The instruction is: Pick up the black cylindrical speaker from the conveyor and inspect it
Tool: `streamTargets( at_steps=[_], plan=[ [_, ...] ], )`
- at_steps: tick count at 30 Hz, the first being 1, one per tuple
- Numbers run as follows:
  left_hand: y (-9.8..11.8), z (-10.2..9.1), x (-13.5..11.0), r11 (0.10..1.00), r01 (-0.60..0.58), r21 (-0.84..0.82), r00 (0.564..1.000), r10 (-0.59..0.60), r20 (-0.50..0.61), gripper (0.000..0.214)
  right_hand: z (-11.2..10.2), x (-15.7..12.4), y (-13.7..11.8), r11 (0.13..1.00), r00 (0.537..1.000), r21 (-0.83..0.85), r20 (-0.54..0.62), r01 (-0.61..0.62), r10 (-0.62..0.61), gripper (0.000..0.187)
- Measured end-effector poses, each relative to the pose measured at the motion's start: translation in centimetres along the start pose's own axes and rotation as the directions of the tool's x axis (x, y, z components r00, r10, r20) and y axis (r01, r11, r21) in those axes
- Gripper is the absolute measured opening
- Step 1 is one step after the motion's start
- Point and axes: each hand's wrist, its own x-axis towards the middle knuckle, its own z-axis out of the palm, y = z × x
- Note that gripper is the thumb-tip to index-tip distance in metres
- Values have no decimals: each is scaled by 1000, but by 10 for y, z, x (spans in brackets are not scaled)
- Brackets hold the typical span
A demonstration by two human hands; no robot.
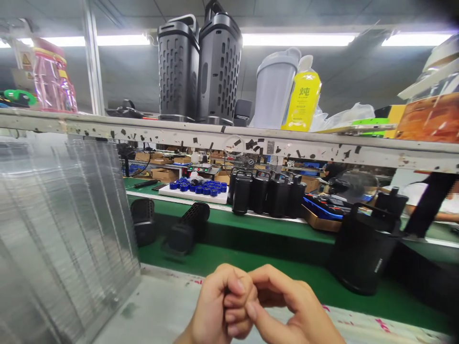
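Observation:
My left hand (pixel 229 301) is curled into a closed fist above the near ledge, its thumb folded over the fingers. Against it presses my right hand (pixel 287 301), with thumb and bent fingers meeting the left knuckles. Whatever the fingers hold, if anything, is hidden. Beyond the hands runs a green conveyor belt (pixel 229 267). On it lie a black perforated casing (pixel 188 227) on its side and another black casing (pixel 143 222) to its left. A large black cylindrical housing with a handle (pixel 366 258) stands on the right side of the belt.
An overhead shelf (pixel 201 136) carries two black perforated casings (pixel 218 71), a grey cup (pixel 274 91) and a yellow bottle (pixel 303 100). A ribbed translucent panel (pixel 60 229) stands at the left. Across the belt are blue caps (pixel 201 188) and several black units (pixel 242 191).

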Motion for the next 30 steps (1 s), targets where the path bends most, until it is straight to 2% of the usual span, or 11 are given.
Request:
streamTargets(
  at_steps=[3,9,13,18,26,30],
  plan=[
    [0,2,-2,1000,17,3,1000,-17,-4,31,-2,0,0,1000,1000,1,-12,-27,27,18],
    [0,0,-1,1000,-4,25,1000,3,24,32,-2,0,-1,1000,1000,4,3,-19,19,7],
    [2,-1,-2,1000,-12,26,998,10,68,33,-1,0,-2,1000,1000,1,11,-2,2,10],
    [2,-1,-4,1000,-9,29,991,6,130,33,-1,0,2,997,996,35,66,-63,60,18],
    [3,-4,0,998,-42,53,994,36,100,29,-1,-1,2,999,998,34,57,-18,16,12],
    [5,-1,-1,995,-30,92,996,21,89,27,1,-1,0,997,996,38,61,-66,64,12]
  ],
)
